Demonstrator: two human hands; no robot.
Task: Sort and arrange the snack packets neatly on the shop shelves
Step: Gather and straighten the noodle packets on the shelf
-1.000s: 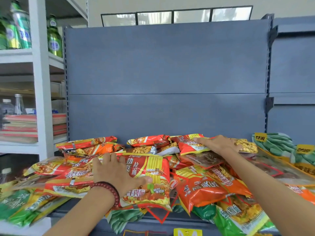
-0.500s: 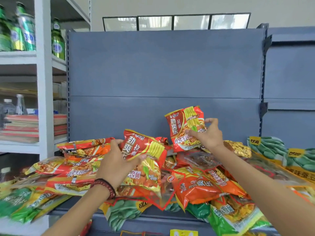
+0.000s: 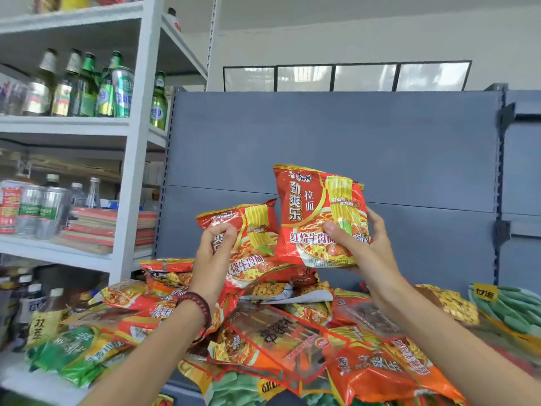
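The left hand (image 3: 215,253) is closed on 1 red noodle packet (image 3: 248,241), with the thumb and fingers pinching its left edge. The right hand (image 3: 366,247) is closed on a second red noodle packet (image 3: 316,212) — the thumb is on the front and the fingers wrap round the right side. Both packets are up in the air, in front of the grey back panel (image 3: 322,142). The 2 packets look the same, and the right one is a bit higher and overlaps the left one.

Under the hands is a big messy pile of snack packets (image 3: 278,338) on the shelf. There are orange ones in the middle, green ones (image 3: 70,353) near the left, and a bag of yellow snacks (image 3: 448,303) to the right.

The job looks like it has only just begun, since most packets are in a heap. To do this step well, I think the 2 matching packets should go together — fronts facing out, tops up, edges lined up. Hold them gently so the noodles inside do not crack. Put them in a clear spot far back by the panel, and do not drop them back on the pile. The white shelves (image 3: 128,159) on the left hold bottles (image 3: 117,89), so the packets should stay away from there.
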